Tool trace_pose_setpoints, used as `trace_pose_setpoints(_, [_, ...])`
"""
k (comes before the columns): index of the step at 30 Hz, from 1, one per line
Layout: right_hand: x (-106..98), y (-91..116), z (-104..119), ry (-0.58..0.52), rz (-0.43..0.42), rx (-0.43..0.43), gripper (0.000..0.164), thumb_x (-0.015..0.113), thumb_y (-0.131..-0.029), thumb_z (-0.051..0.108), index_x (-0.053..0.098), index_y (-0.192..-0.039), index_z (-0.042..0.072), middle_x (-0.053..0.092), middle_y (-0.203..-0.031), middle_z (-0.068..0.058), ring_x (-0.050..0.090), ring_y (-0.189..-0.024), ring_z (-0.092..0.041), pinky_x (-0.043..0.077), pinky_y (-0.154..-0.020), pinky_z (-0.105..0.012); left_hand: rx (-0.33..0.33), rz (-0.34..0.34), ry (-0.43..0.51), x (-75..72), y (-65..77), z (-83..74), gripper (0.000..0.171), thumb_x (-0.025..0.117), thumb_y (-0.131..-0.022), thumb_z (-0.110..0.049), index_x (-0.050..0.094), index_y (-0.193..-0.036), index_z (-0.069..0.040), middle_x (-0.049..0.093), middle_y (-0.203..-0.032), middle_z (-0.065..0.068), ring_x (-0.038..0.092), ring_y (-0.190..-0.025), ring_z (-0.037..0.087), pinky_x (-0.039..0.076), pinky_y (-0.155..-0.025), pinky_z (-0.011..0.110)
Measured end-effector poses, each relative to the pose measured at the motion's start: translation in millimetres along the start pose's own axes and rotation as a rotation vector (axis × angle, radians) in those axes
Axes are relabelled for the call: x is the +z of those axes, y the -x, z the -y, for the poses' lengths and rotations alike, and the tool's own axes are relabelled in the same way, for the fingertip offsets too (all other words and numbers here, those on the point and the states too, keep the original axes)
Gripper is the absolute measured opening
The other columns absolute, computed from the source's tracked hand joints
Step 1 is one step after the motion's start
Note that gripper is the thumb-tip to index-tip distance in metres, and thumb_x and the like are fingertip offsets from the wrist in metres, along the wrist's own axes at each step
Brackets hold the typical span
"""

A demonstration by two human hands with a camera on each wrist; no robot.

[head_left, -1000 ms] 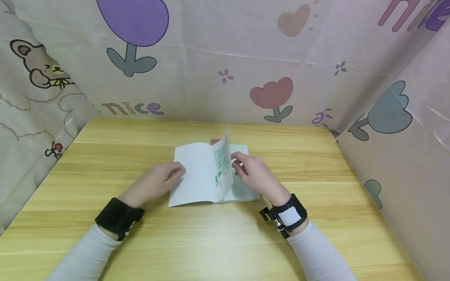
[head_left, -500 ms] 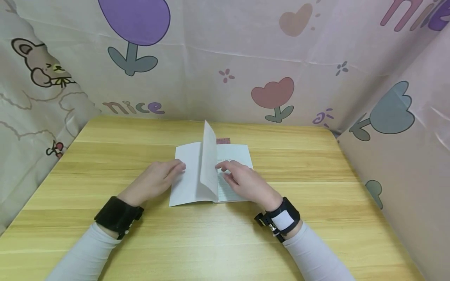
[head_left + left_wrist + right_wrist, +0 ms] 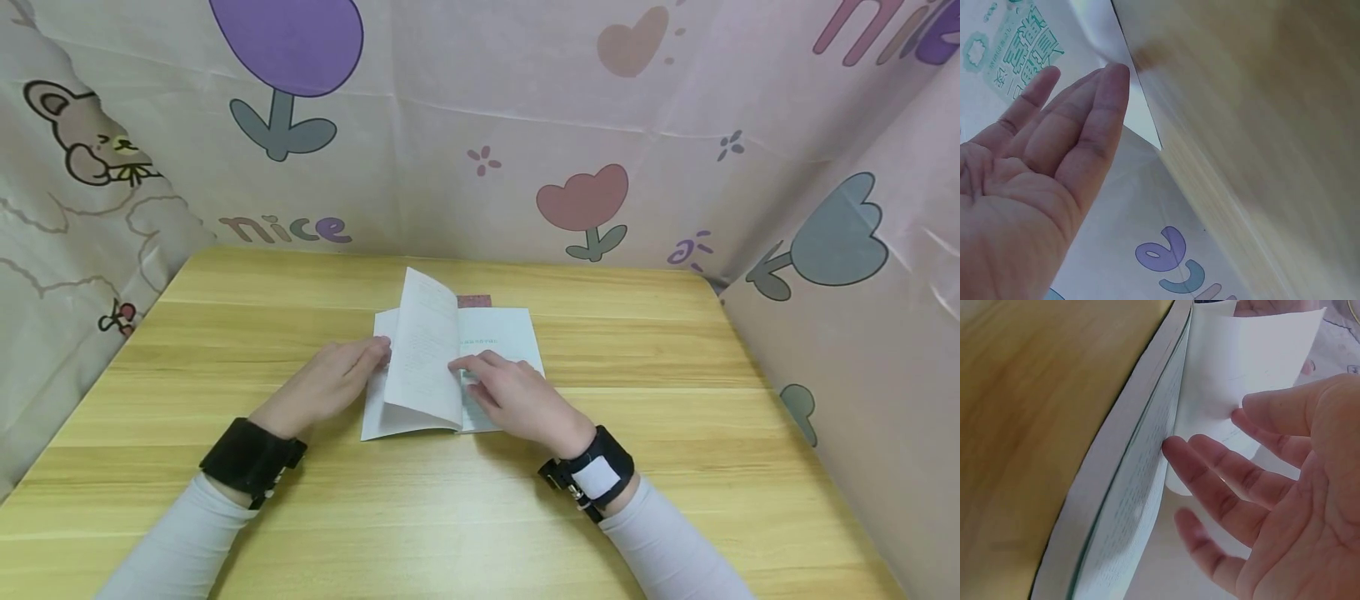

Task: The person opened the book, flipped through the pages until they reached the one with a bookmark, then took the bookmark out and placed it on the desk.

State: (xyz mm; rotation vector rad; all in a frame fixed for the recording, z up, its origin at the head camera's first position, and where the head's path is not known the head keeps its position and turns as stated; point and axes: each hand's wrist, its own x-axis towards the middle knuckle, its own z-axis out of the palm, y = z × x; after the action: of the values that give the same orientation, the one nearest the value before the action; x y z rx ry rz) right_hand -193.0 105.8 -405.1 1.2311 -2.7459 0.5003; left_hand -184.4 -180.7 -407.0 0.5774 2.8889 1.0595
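Observation:
An open book (image 3: 506, 329) lies on the table, its right page printed with small text. One leaf (image 3: 423, 350) stands tilted over the left side. My left hand (image 3: 326, 383) is at the book's left edge, and its fingers look nearly straight in the left wrist view, beside a page with green print (image 3: 1029, 53). With loosely bent fingers, my right hand (image 3: 525, 404) touches the leaf near the spine. In the right wrist view its index fingertip meets the white leaf (image 3: 1210, 381), while the other fingers are spread and grip nothing.
A reddish flat piece (image 3: 475, 301) sticks out beyond the book's top edge. The wooden table (image 3: 465, 517) is bounded at the back and sides by printed cloth (image 3: 435, 183). Each wrist wears a black strap (image 3: 251, 458).
The leaf has swung from right to left, past upright, and now leans over the left page. My right hand has followed it leftward. The left hand has barely moved.

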Motion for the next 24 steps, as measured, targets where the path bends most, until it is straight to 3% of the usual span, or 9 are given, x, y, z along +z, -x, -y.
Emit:
trace_pose_setpoints(4, [1.3,0.5,2.1,0.043,0.014,-0.003,0.035,0.058,-0.096,0.017,0.059,-0.13,0.022,0.061,-0.114,0.003,0.052,-0.093,-0.005,0.043,-0.07,-0.032,0.012,0.005,0.011,-1.5,0.9,2.1,0.06,0.022,-0.106,-0.043,0.059,-0.128,-0.001,0.061,-0.122,0.015,0.053,-0.116,0.028,0.041,-0.096,0.049])
trace_pose_setpoints(7, [2.5,0.8,3.4,0.063,0.037,0.005,0.036,0.058,-0.096,0.019,0.059,-0.132,0.025,0.06,-0.116,0.004,0.051,-0.098,-0.006,0.041,-0.074,-0.036,0.039,0.0,-0.006,-1.7,1.0,3.9,0.054,0.025,-0.107,-0.039,0.06,-0.122,-0.002,0.06,-0.121,0.015,0.054,-0.113,0.026,0.042,-0.095,0.047])
trace_pose_setpoints(10, [3.9,1.0,4.5,0.077,0.056,0.015,0.038,0.059,-0.096,0.019,0.058,-0.133,0.027,0.059,-0.117,0.005,0.05,-0.1,-0.006,0.04,-0.074,-0.036,0.059,0.006,-0.025,-1.6,0.4,4.7,0.045,0.027,-0.107,-0.037,0.059,-0.104,-0.005,0.063,-0.094,0.011,0.059,-0.085,0.021,0.049,-0.076,0.039])
trace_pose_setpoints(12, [4.4,1.0,5.4,0.086,0.065,0.019,0.04,0.06,-0.095,0.02,0.058,-0.135,0.028,0.058,-0.117,0.005,0.05,-0.101,-0.006,0.039,-0.075,-0.036,0.061,0.008,-0.034,-1.3,-0.7,5.2,0.041,0.028,-0.107,-0.037,0.055,-0.095,-0.008,0.052,-0.073,0.004,0.051,-0.068,0.017,0.045,-0.063,0.033])
trace_pose_setpoints(14, [4.9,1.0,5.9,0.089,0.072,0.021,0.042,0.06,-0.095,0.02,0.057,-0.135,0.029,0.058,-0.118,0.005,0.05,-0.103,-0.007,0.039,-0.076,-0.037,0.054,0.011,-0.041,-1.3,-1.3,5.5,0.038,0.03,-0.107,-0.036,0.054,-0.092,-0.01,0.036,-0.064,0.0,0.04,-0.057,0.014,0.038,-0.054,0.031])
trace_pose_setpoints(18, [5.2,1.2,7.0,0.089,0.079,0.022,0.042,0.061,-0.095,0.021,0.056,-0.136,0.03,0.059,-0.118,0.005,0.05,-0.106,-0.008,0.04,-0.079,-0.04,0.041,0.02,-0.051,-1.8,-1.3,5.5,0.031,0.035,-0.106,-0.032,0.054,-0.095,-0.01,0.036,-0.063,-0.002,0.04,-0.055,0.013,0.037,-0.052,0.029])
trace_pose_setpoints(24, [6.2,1.1,6.5,0.109,0.071,0.018,0.042,0.06,-0.096,0.028,0.055,-0.138,0.024,0.06,-0.12,0.002,0.052,-0.104,-0.01,0.041,-0.082,-0.042,0.027,0.054,-0.047,-3.4,-1.0,7.8,0.026,0.043,-0.105,-0.024,0.052,-0.083,-0.011,0.046,-0.065,0.0,0.044,-0.058,0.014,0.04,-0.053,0.029])
